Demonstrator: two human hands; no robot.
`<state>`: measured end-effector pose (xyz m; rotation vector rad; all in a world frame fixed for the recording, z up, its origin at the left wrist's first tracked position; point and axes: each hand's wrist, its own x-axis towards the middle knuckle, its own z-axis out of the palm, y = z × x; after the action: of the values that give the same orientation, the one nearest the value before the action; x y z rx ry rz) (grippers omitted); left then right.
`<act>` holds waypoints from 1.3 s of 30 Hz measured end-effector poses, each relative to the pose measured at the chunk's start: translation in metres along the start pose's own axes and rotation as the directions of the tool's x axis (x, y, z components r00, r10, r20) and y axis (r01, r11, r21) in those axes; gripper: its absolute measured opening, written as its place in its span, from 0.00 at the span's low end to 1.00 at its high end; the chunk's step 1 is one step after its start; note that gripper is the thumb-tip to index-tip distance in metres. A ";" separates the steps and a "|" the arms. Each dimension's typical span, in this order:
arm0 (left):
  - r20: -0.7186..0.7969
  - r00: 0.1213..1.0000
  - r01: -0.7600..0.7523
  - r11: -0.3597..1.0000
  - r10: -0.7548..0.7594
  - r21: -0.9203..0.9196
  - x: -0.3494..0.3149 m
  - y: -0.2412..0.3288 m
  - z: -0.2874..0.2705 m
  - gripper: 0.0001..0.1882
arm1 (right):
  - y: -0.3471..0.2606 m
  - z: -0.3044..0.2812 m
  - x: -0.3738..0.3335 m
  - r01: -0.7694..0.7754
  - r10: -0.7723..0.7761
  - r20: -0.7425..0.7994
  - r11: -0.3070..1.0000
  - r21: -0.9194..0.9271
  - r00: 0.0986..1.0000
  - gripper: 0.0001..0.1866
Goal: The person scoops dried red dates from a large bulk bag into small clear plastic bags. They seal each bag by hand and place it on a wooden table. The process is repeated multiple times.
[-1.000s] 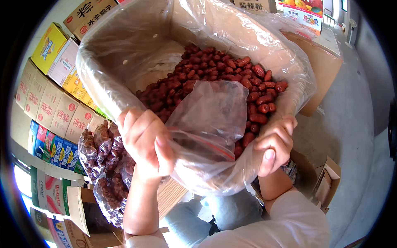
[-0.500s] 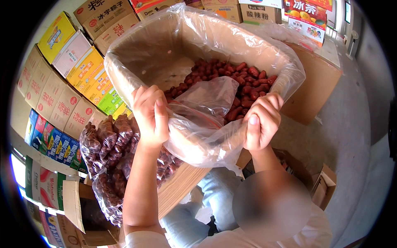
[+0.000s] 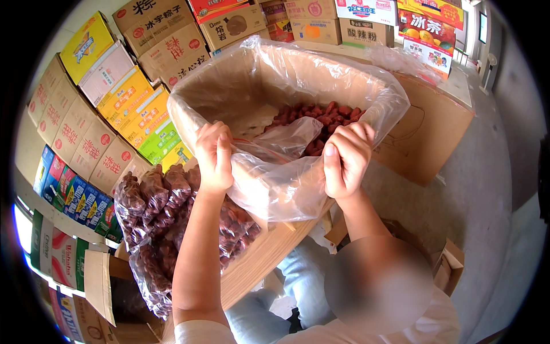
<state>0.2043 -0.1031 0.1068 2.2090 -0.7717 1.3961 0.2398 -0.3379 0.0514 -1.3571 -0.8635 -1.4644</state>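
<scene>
A cardboard box (image 3: 229, 74) lined with clear plastic is in front of me, tilted, its mouth toward me. Red dates (image 3: 321, 117) are heaped at its right side, and a loose clear plastic bag (image 3: 295, 136) lies among them. My left hand (image 3: 215, 153) is closed over the near-left part of the rim, gripping plastic and cardboard together. At the near-right corner, my right hand (image 3: 348, 157) holds the rim the same way, thumb toward me. Clear bags packed with dates (image 3: 163, 218) are piled by my left forearm on a wooden table (image 3: 258, 261).
Stacked cartons (image 3: 74, 135) line the left side, and more cartons (image 3: 312, 23) stand at the back. Behind the lined box, to the right, is a large brown carton (image 3: 427, 129). Open boxes (image 3: 450, 266) sit low at the right and an open carton (image 3: 100, 284) at the lower left.
The lined box has come down and appears smaller, its far rim lower in view. Both hands keep their grip and are closer together. The dates now lie more to the right.
</scene>
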 end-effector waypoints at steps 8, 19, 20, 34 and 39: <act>0.009 0.999 0.051 0.998 -0.050 -0.032 -0.001 -0.013 0.000 0.22 | 0.002 0.011 0.006 -0.018 0.018 0.027 1.000 -0.001 0.999 0.11; 0.106 0.990 0.107 0.991 -0.098 -0.078 -0.002 -0.026 -0.007 0.18 | 0.002 0.019 0.009 -0.055 0.058 0.083 0.998 -0.030 0.995 0.12; 0.140 0.984 0.119 0.988 -0.105 -0.094 0.001 -0.026 -0.010 0.17 | 0.002 0.018 0.009 -0.062 0.064 0.090 0.998 -0.034 0.994 0.12; 0.175 0.893 0.375 0.901 -0.414 0.217 0.080 -0.032 -0.002 0.21 | -0.010 -0.009 0.026 -0.080 0.107 0.415 0.993 -0.083 0.904 0.09; 0.158 0.889 0.366 0.875 -0.429 0.316 0.091 -0.069 0.047 0.17 | -0.025 -0.037 0.035 -0.003 0.083 0.532 0.989 -0.150 0.843 0.13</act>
<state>0.3123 -0.0998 0.1665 2.5868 -0.1586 1.1112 0.2053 -0.3697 0.0832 -1.9357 -1.0803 -1.1322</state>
